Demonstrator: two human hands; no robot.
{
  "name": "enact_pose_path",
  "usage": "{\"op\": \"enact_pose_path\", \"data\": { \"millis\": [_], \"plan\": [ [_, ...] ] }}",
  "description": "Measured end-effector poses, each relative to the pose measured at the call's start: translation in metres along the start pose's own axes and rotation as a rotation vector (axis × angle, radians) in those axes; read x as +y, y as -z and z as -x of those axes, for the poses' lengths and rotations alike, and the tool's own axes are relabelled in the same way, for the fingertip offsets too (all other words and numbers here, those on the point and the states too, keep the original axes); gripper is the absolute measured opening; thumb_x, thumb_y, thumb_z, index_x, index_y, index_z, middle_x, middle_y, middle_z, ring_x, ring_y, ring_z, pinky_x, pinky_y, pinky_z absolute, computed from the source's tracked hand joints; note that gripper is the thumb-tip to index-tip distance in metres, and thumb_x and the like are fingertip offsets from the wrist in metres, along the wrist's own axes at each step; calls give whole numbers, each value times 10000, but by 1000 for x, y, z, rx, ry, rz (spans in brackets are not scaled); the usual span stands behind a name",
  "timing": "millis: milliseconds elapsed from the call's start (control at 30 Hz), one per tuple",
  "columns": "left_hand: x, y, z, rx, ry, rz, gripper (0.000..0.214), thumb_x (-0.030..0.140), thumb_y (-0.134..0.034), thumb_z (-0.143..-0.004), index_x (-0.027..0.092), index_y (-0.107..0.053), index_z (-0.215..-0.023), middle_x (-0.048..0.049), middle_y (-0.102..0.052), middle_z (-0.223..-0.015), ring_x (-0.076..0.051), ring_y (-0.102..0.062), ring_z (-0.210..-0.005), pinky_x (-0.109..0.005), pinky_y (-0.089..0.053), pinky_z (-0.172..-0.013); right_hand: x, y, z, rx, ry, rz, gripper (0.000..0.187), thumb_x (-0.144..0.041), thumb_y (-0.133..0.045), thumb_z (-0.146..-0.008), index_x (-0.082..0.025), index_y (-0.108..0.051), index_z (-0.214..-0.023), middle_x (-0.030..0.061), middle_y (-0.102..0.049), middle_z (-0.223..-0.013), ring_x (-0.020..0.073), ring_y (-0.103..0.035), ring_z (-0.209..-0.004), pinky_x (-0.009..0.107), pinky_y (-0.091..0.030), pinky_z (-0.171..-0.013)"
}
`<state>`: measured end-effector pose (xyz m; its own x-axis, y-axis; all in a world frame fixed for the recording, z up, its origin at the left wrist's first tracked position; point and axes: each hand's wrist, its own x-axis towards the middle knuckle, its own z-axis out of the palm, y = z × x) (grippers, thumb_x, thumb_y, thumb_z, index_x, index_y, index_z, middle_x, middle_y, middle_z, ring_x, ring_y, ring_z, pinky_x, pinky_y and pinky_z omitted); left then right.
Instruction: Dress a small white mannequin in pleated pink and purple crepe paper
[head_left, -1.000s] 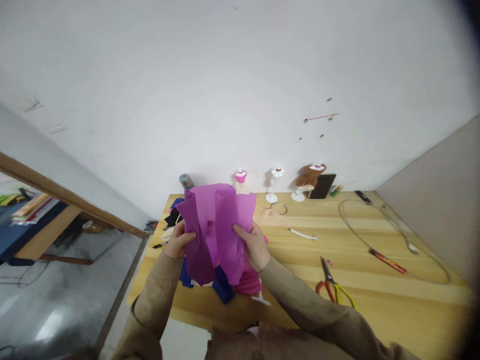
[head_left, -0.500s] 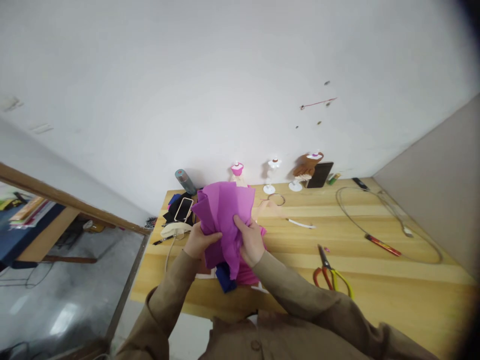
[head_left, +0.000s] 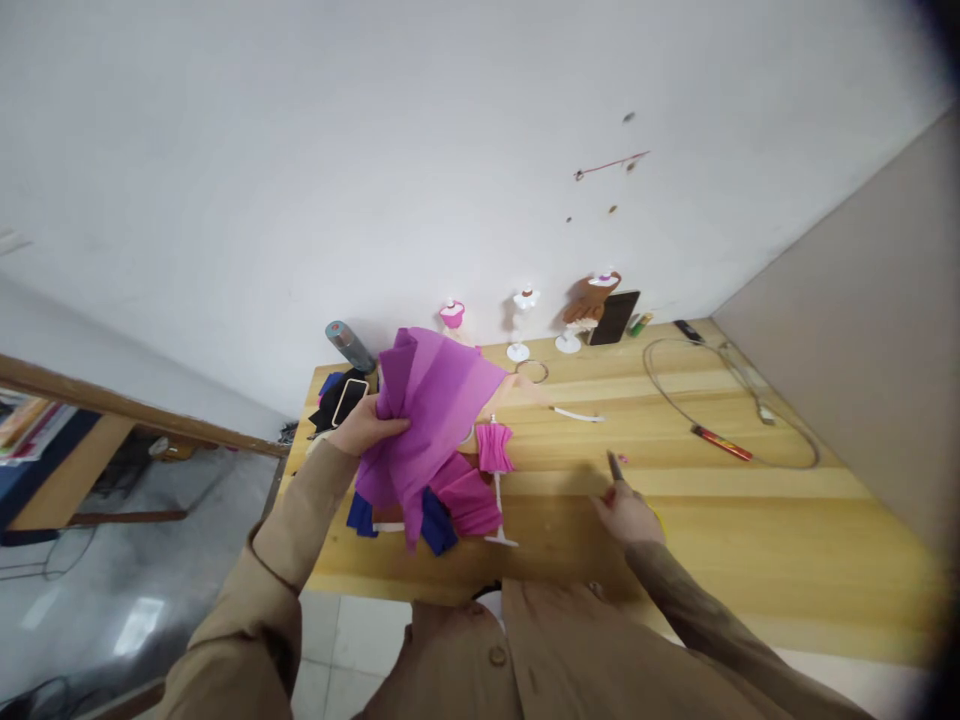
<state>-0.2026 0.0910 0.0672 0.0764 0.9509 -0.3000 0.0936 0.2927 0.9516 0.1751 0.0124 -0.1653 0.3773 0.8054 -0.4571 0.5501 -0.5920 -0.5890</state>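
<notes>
My left hand (head_left: 366, 425) is closed on a sheet of purple fabric (head_left: 439, 400), thumb on top, and the cloth hangs down over the table's left part. My right hand (head_left: 628, 516) is closed around the handles of a pair of scissors (head_left: 615, 467), blades pointing away from me; most of the handles are hidden under the hand. Between my hands, a small dress form in a pleated pink top (head_left: 495, 448) lies or stands on the table. Beside it are magenta fabric (head_left: 466, 497) and dark blue fabric (head_left: 437, 522), partly covered by the purple sheet.
Along the wall stand a bottle (head_left: 350, 346), small white dress forms (head_left: 523, 320) and a dark tablet-like panel (head_left: 615, 318). A phone (head_left: 350, 402) rests on black cloth at the left. A looped cable (head_left: 656, 385) and a red-yellow stick (head_left: 721, 443) lie on the right.
My right hand has let go of the purple fabric and moved right onto the scissors. My left hand still holds the fabric, and the pink dress form has come into view.
</notes>
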Motion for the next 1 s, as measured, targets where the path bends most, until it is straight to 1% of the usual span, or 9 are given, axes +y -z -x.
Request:
{"op": "enact_pose_path", "data": {
  "millis": [133, 367, 467, 567, 667, 733, 767, 833, 1000],
  "plan": [
    [8, -8, -13, -101, 13, -98, 284, 202, -880, -434, 122, -748, -673, -37, -716, -633, -176, -633, -577, -303, -549, -598, 46, -6, 0, 59, -37, 136, 236, -255, -576, -778, -135, -638, -973, 219, -632, -1040, 362, -617, -1039, 472, -451, -915],
    [9, -23, -31, -296, 57, -257, 199, 140, -835, -451, 133, -732, -621, -21, -677, -577, -169, -592, -545, -280, -504, -546, 52, -9, -8, 116, -92, 99, 422, -262, -555, -785, -66, -583, -1157, 297, -541, -1221, 418, -527, -1188, 514, -398, -982],
    [5, -23, -35, -322, 62, -310, 174, 130, -810, -458, 127, -730, -612, -19, -666, -567, -164, -583, -535, -271, -492, -542, 47, -4, -13, 89, -135, -4, 462, -280, -626, -723, -93, -582, -1143, 264, -606, -1120, 406, -603, -1076, 504, -440, -914],
    [1, -21, -37, -288, 53, -282, 199, 120, -791, -464, 122, -749, -659, -21, -674, -576, -178, -599, -544, -278, -496, -545, 36, -1, -11, 34, -182, -173, 454, -297, -689, -644, -118, -593, -1050, 176, -668, -855, 346, -676, -840, 442, -505, -748],
    [-5, -18, -39, -236, 50, -261, 228, 118, -789, -473, 109, -757, -698, -38, -699, -625, -189, -622, -576, -293, -512, -582, 20, -2, 8, -94, -139, -408, 447, -374, -658, -664, -163, -583, -1050, 98, -682, -776, 230, -652, -639, 360, -522, -622],
    [-9, -17, -39, -213, 51, -262, 235, 134, -795, -486, 96, -755, -715, -48, -706, -651, -188, -629, -598, -300, -517, -616, 7, -2, 27, -204, -69, -534, 507, -392, -685, -636, -192, -593, -1093, 91, -706, -865, 195, -644, -655, 338, -529, -643],
    [-11, -16, -40, -207, 52, -263, 241, 146, -800, -493, 93, -753, -723, -49, -706, -655, -187, -629, -604, -305, -517, -629, 0, -1, 37, -281, -27, -610, 543, -406, -704, -621, -201, -598, -1113, 87, -707, -887, 185, -634, -654, 332, -528, -644],
    [-15, -16, -40, -206, 62, -270, 260, 169, -811, -496, 92, -747, -736, -46, -704, -654, -183, -623, -607, -313, -515, -643, -15, 4, 55, -571, 96, -875, 651, -424, -765, -610, -208, -579, -1195, 89, -689, -925, 176, -612, -670, 341, -519, -666],
    [-24, -14, -43, -230, 85, -298, 325, 179, -837, -467, 81, -735, -759, -43, -706, -674, -175, -610, -625, -310, -500, -652, -44, 17, 75, -828, 466, -787, 663, -528, -790, -622, -203, -607, -1170, 33, -595, -838, 178, -558, -729, 325, -481, -690]
  ]
}}
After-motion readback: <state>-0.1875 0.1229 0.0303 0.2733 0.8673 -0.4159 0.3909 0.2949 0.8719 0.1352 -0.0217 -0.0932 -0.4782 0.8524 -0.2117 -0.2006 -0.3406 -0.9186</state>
